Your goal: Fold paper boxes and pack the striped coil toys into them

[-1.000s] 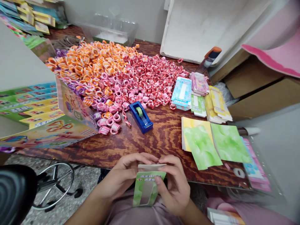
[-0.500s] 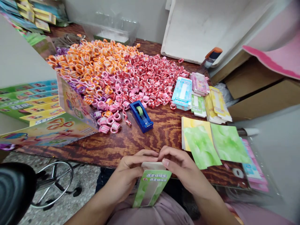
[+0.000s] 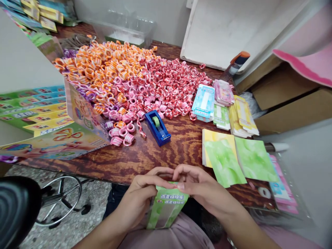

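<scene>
A small green cardboard box (image 3: 168, 207) with a clear window stands upright between my hands, close to my body at the table's front edge. My left hand (image 3: 145, 188) grips its left side, fingers bent over the top. From the right, my right hand (image 3: 195, 181) has its thumb and fingers closed on the top flap. The flap is folded down, so the box top looks green. My palms hide the sides of the box. Beyond my hands lies a blue tape dispenser (image 3: 158, 128) with a green roll.
A big heap of coiled striped rings (image 3: 124, 76) covers the table's back. Flat packs (image 3: 203, 102) and green cards (image 3: 255, 157) lie at right. A printed display box (image 3: 85, 138) holding several boxes stands left. A wheeled stool (image 3: 20, 211) is on the floor.
The top flap of the green box has gone from standing open with its pale inside showing to folded down. My right thumb has moved onto it.
</scene>
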A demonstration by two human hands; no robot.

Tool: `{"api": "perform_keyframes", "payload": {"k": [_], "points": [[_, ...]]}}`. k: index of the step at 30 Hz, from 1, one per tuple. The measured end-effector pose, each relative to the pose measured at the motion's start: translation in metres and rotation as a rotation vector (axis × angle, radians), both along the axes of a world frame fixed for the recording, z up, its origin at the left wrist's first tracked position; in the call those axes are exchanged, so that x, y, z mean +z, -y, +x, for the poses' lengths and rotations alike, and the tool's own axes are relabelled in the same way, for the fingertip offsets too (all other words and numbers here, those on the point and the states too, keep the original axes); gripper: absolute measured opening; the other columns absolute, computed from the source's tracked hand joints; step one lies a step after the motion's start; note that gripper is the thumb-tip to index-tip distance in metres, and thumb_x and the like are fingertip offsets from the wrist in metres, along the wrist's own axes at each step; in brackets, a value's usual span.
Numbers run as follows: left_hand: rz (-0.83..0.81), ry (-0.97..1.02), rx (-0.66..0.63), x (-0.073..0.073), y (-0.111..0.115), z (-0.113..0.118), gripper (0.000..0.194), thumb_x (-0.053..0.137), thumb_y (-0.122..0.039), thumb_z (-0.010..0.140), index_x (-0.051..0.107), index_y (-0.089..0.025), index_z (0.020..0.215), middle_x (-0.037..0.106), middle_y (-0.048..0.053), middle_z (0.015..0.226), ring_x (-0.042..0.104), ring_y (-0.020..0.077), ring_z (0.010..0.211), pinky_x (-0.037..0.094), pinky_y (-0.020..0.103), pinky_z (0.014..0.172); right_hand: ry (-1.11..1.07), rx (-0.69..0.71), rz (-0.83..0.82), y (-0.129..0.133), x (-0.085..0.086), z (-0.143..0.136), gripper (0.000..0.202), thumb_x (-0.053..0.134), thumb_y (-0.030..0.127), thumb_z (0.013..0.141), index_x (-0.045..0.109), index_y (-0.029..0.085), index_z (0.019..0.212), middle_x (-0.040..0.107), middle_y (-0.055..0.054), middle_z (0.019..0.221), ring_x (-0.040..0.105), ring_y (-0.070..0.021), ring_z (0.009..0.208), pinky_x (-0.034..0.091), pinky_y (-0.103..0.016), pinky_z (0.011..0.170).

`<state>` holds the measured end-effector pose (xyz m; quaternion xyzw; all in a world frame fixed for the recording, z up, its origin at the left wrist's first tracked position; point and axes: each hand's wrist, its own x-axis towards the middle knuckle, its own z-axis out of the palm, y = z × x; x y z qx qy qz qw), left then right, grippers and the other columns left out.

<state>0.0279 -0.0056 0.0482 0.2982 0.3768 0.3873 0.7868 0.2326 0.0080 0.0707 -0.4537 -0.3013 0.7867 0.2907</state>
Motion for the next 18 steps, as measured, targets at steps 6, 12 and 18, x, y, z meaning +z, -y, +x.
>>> {"api": "perform_keyframes", "payload": {"k": [6, 12, 18], "points": [[0.171, -0.086, -0.089, -0.005, 0.008, -0.006, 0.024, 0.064, -0.026, 0.095, 0.087, -0.029, 0.09, 0.065, 0.007, 0.138, 0.061, 0.0312, 0.127, 0.042, 0.043, 0.11, -0.059, -0.034, -0.105, 0.005, 0.006, 0.001, 0.033, 0.092, 0.032, 0.072, 0.067, 0.019, 0.089, 0.06, 0.002, 0.088, 0.053, -0.0117, 0.078, 0.041, -0.022, 0.069], [0.327, -0.046, -0.167, 0.004, 0.005, -0.013, 0.024, 0.063, -0.043, 0.102, 0.083, -0.031, 0.109, 0.064, 0.009, 0.135, 0.061, 0.0302, 0.128, 0.044, 0.043, 0.109, 0.12, 0.145, -0.002, 0.01, 0.004, 0.013, 0.041, 0.089, 0.048, 0.078, 0.066, 0.018, 0.094, 0.05, 0.009, 0.064, 0.043, -0.0072, 0.054, 0.035, -0.019, 0.051], [0.381, -0.013, -0.292, 0.017, -0.005, -0.02, 0.029, 0.06, -0.041, 0.103, 0.08, -0.025, 0.119, 0.061, 0.013, 0.131, 0.059, 0.0311, 0.129, 0.042, 0.043, 0.11, 0.298, 0.252, 0.142, 0.012, 0.01, 0.011, 0.032, 0.081, 0.047, 0.087, 0.067, 0.018, 0.09, 0.045, 0.008, 0.063, 0.034, -0.0069, 0.054, 0.024, -0.022, 0.048]]}}
